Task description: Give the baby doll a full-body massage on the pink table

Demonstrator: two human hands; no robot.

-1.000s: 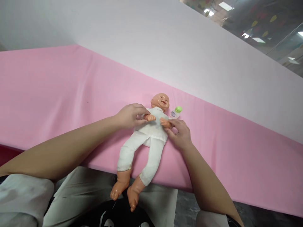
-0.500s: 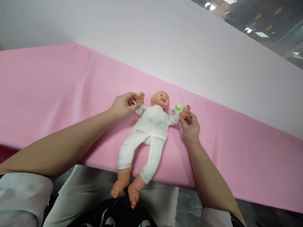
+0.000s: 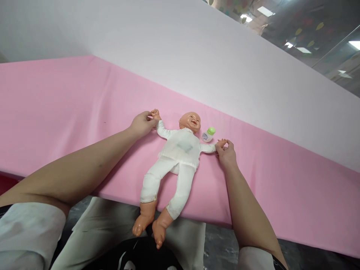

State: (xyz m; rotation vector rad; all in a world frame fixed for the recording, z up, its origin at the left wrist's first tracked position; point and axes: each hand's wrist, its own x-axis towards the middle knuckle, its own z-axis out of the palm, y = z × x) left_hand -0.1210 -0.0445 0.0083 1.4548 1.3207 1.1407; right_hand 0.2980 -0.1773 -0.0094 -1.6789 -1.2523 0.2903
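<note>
My left hand [image 3: 142, 123] and right hand [image 3: 226, 153] pinch the doll [image 3: 180, 150] by its outspread wrists (bottle [image 3: 208, 134] at the doll's 1 o'clock) on the bench [image 3: 70, 105].

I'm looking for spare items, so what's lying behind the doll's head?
A small bottle with a green cap lies on the pink cloth beside the doll; the head hides part of it.

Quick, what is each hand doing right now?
Left hand: closed on the doll's hand.
Right hand: closed on the doll's other hand.
</note>
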